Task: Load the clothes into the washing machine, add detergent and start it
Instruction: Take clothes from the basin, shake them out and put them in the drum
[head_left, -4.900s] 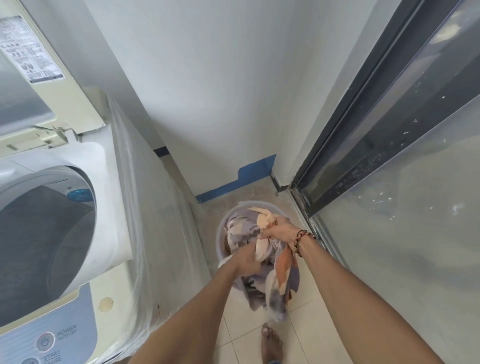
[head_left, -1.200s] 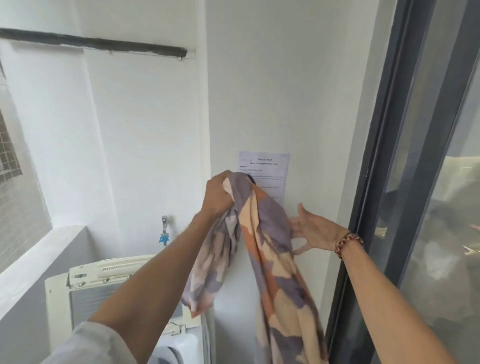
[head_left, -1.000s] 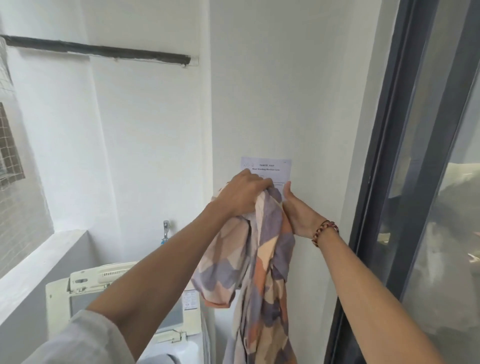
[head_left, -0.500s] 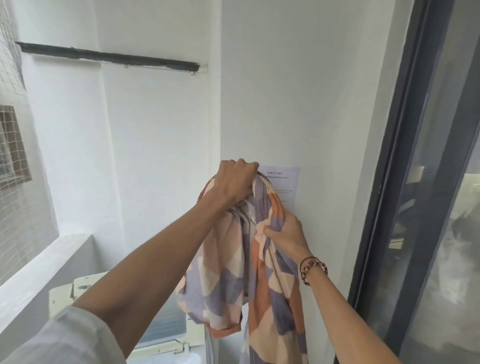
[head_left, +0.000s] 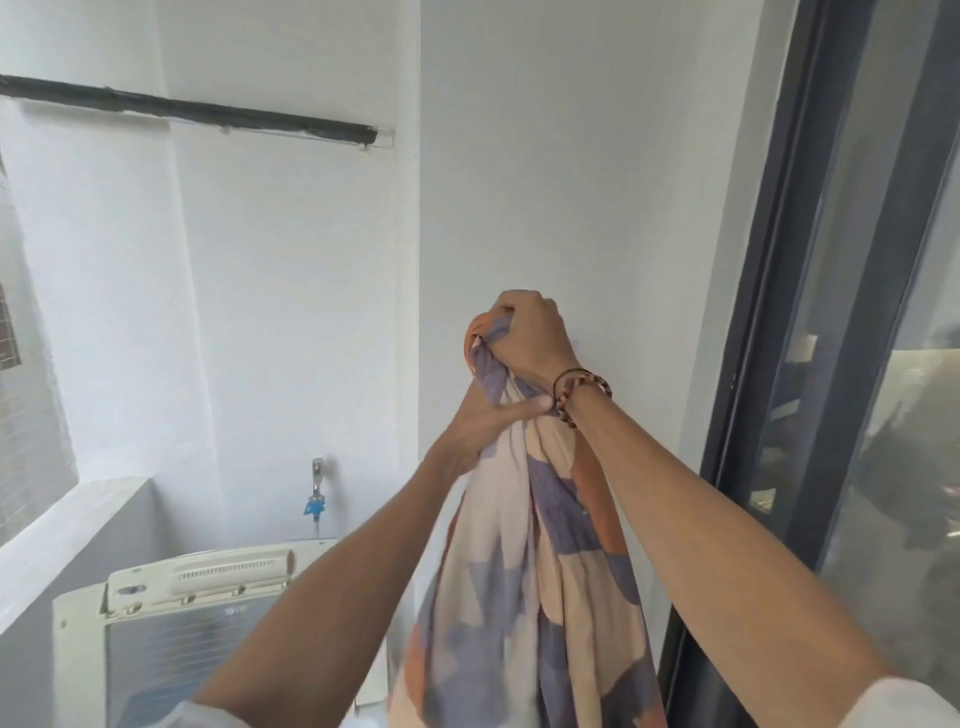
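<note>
A long patterned cloth in cream, purple and orange hangs bunched in front of the white wall. My right hand, with a beaded bracelet at the wrist, is closed around the cloth's top end at about head height. Just below it, my left hand is wrapped around the gathered cloth. The cloth's lower end runs out of the bottom of the frame. The washing machine's raised cream lid shows at the lower left; the drum is out of view.
A water tap with a blue fitting sticks out of the wall above the machine. A black rod runs along the upper wall. A dark-framed glass door stands close on the right, a grey ledge on the left.
My hands have swapped places on the cloth: the right hand went from lower down to its top end, the left hand slid below it. The cloth is gathered tighter and hides the wall notice.
</note>
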